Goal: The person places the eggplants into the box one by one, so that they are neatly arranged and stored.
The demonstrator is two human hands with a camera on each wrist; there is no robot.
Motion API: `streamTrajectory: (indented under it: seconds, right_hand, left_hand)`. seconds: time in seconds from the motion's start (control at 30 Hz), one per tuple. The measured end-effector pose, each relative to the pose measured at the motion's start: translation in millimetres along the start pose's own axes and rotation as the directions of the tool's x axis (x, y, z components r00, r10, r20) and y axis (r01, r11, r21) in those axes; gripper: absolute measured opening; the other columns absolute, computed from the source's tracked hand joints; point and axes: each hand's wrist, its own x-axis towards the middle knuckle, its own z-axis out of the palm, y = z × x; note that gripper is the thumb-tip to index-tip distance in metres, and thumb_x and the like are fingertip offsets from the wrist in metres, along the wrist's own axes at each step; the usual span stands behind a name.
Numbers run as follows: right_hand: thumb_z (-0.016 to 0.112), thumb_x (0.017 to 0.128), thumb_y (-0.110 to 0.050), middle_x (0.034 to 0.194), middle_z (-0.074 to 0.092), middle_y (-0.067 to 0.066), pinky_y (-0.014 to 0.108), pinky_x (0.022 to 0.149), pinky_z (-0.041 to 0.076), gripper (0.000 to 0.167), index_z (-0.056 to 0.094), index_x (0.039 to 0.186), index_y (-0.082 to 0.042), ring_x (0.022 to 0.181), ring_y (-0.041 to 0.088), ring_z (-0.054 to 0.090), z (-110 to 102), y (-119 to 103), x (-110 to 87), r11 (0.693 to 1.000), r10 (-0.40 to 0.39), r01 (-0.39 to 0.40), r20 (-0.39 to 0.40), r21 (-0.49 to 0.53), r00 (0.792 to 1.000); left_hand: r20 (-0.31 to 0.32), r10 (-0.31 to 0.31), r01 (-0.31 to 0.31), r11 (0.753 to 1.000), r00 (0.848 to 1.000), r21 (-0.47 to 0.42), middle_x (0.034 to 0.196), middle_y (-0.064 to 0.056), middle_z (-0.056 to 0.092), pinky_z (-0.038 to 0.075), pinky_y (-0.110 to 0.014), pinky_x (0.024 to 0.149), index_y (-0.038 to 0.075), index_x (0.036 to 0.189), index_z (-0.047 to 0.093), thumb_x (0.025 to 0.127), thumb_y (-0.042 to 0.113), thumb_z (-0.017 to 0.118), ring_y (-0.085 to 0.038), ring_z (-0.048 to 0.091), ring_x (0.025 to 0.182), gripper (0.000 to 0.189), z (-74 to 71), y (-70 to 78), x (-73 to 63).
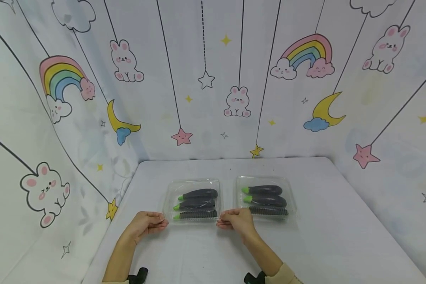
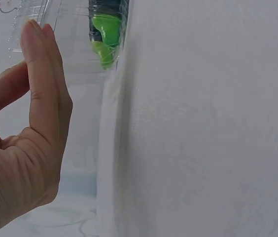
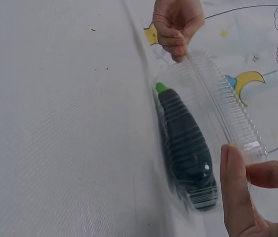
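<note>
A clear plastic box (image 1: 171, 196) with three dark eggplants (image 1: 198, 204) inside sits left of centre on the white table. The eggplants have bright green stem ends pointing left. My left hand (image 1: 145, 225) pinches the box's near left corner between thumb and fingers. At the near right corner my right hand (image 1: 239, 223) pinches the rim the same way. In the right wrist view the ribbed side of the box (image 3: 227, 98) spans between both hands. A second clear box (image 1: 292, 197) with three similar eggplants (image 1: 266, 200) stands just right of it, partly behind my right hand.
A white cloth covers the table (image 1: 326, 236). Behind it and on both sides hangs a white curtain (image 1: 206, 110) printed with rabbits, rainbows, moons and stars. Dark straps (image 1: 255, 277) sit on the wrists by the beige sleeves (image 1: 284, 274).
</note>
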Motion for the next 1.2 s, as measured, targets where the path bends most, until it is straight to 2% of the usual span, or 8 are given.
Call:
streamTrajectory:
  seconds: [0.37, 0.73, 1.0, 1.2]
  right_hand:
    - [0.072, 0.092, 0.005, 0.087, 0.075, 0.027, 0.037, 0.072, 0.066, 0.021, 0.067, 0.106, 0.019, 0.080, 0.035, 0.078, 0, 2, 0.3, 1.000, 0.005, -0.004, -0.020, 0.021, 1.000]
    - [0.074, 0.087, 0.005, 0.080, 0.075, 0.022, 0.035, 0.070, 0.066, 0.019, 0.069, 0.101, 0.018, 0.075, 0.030, 0.078, 0, 6, -4.8, 0.998, -0.007, 0.011, -0.069, 0.065, 0.998]
    - [0.074, 0.091, 0.002, 0.088, 0.076, 0.023, 0.032, 0.072, 0.065, 0.026, 0.067, 0.109, 0.020, 0.080, 0.029, 0.079, -2, 2, -9.1, 0.998, 0.012, -0.012, -0.009, 0.056, 1.000]
    - [0.073, 0.093, 0.000, 0.091, 0.076, 0.026, 0.034, 0.073, 0.066, 0.030, 0.065, 0.114, 0.020, 0.082, 0.032, 0.078, -3, 0, -8.1, 0.999, 0.009, -0.010, 0.034, 0.036, 0.999]
  left_hand:
    - [-0.008, -0.007, 0.007, 1.000, 1.000, 0.007, 0.094, -0.014, 0.078, 0.064, -0.030, 0.082, -0.024, 0.123, 0.057, 0.100, -0.005, 0.062, -0.019, 0.078, 0.087, 0.030, 3.1, 1.0, 0.9]
    - [-0.017, -0.015, 0.015, 1.000, 1.000, 0.015, 0.094, -0.013, 0.078, 0.064, -0.030, 0.083, -0.023, 0.124, 0.057, 0.099, -0.004, 0.063, -0.018, 0.078, 0.088, 0.032, 5.6, 0.3, -0.7]
    - [-0.025, -0.017, 0.018, 0.999, 1.000, 0.039, 0.096, -0.014, 0.078, 0.064, -0.031, 0.084, -0.025, 0.128, 0.050, 0.098, -0.002, 0.065, -0.021, 0.078, 0.091, 0.041, 5.1, 3.5, -4.1]
    - [-0.004, -0.025, 0.026, 0.997, 1.000, 0.068, 0.099, -0.014, 0.078, 0.064, -0.030, 0.085, -0.021, 0.124, 0.055, 0.101, 0.003, 0.064, -0.023, 0.078, 0.094, 0.035, 2.4, 7.2, -4.9]
